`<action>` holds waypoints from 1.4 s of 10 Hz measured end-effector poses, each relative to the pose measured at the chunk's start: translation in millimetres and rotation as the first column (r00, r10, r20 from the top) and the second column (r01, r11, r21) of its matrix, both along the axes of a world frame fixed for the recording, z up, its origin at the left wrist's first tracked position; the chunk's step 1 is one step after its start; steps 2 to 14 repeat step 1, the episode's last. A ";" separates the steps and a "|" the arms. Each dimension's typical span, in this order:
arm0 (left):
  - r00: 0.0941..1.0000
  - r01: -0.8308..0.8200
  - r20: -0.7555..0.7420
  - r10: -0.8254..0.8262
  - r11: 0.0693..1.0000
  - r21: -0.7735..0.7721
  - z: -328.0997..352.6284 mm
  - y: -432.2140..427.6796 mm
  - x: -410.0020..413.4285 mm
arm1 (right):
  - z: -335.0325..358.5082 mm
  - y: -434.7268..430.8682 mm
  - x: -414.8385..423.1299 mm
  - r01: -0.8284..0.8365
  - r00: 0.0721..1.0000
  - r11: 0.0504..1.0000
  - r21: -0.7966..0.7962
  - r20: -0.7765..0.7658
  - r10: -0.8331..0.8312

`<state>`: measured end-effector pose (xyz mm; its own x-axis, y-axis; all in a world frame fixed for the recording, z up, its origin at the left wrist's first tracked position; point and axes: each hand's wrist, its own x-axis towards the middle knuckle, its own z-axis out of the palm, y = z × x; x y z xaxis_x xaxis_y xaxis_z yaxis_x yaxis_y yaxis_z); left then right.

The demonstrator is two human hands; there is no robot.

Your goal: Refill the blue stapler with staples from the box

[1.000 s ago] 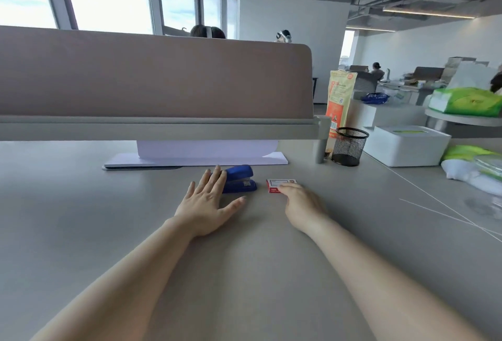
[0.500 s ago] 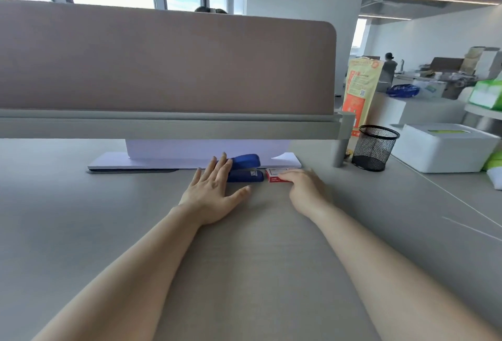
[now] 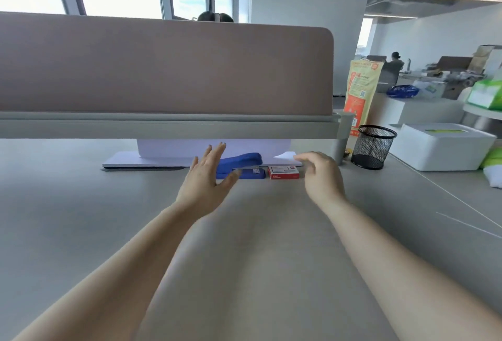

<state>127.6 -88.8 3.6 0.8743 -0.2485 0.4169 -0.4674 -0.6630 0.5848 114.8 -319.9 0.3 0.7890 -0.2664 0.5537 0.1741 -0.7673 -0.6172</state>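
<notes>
So the left hand is up off the desk, palm forward, fingers spread wide, holding nothing. The right hand is loosely curled, fingers bent over and partly closed, also empty as far as I can see, though its fingertips are blurry, so don't quote me.

Straight ahead of the left hand, call it 12 to 1 o'clock, sits the blue stapler. It's lying flat with its long axis running left to right across the desk, nose end pointing toward the right hand's side. The left thumb overlaps the front of it from where I'm looking, but I honestly can't tell if it's touching or just hovering in front. Just beside the stapler's nose, apart by a sliver, is the little red staple box, which lies at about 10 o'clock from the right hand and near it.

My read: left hand is nearer the stapler, right hand is nearer the box, so each grabs its own. Nothing's been opened yet, so this looks like the very start.

Hard to make out: the stapler's back end is hidden behind the left hand, the box label is too small to read, and I can't see which way the box opens. Both things sit right by the white sheet under the divider.
</notes>
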 end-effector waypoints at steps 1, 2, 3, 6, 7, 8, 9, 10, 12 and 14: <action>0.985 0.019 0.170 0.041 0.942 -0.336 52.8 23.3 -35.5 | 48.9 -6.8 -35.5 -0.109 0.987 0.946 0.306 0.150 0.065; 0.985 0.019 0.170 0.041 0.942 -0.336 52.8 23.3 -35.5 | 48.9 -6.8 -35.5 -0.109 0.987 0.946 0.306 0.150 0.065; 0.985 0.019 0.170 0.041 0.942 -0.336 52.8 23.3 -35.5 | 48.9 -6.8 -35.5 -0.109 0.987 0.946 0.306 0.150 0.065; 0.985 0.019 0.170 0.041 0.942 -0.336 52.8 23.3 -35.5 | 48.9 -6.8 -35.5 -0.109 0.987 0.946 0.306 0.150 0.065; 0.985 0.019 0.170 0.041 0.942 -0.336 52.8 23.3 -35.5 | 48.9 -6.8 -35.5 -0.109 0.987 0.946 0.306 0.150 0.065; 0.985 0.019 0.170 0.041 0.942 -0.336 52.8 23.3 -35.5 | 48.9 -6.8 -35.5 -0.109 0.987 0.946 0.306 0.150 0.065; 0.985 0.019 0.170 0.041 0.942 -0.336 52.8 23.3 -35.5 | 48.9 -6.8 -35.5 -0.109 0.987 0.946 0.306 0.150 0.065; 0.985 0.019 0.170 0.041 0.942 -0.336 52.8 23.3 -35.5 | 48.9 -6.8 -35.5 -0.109 0.987 0.946 0.306 0.150 0.065; 0.985 0.019 0.170 0.041 0.942 -0.336 52.8 23.3 -35.5 | 48.9 -6.8 -35.5 -0.109 0.987 0.946 0.306 0.150 0.065; 0.985 0.019 0.170 0.041 0.942 -0.336 52.8 23.3 -35.5 | 48.9 -6.8 -35.5 -0.109 0.987 0.946 0.306 0.150 0.065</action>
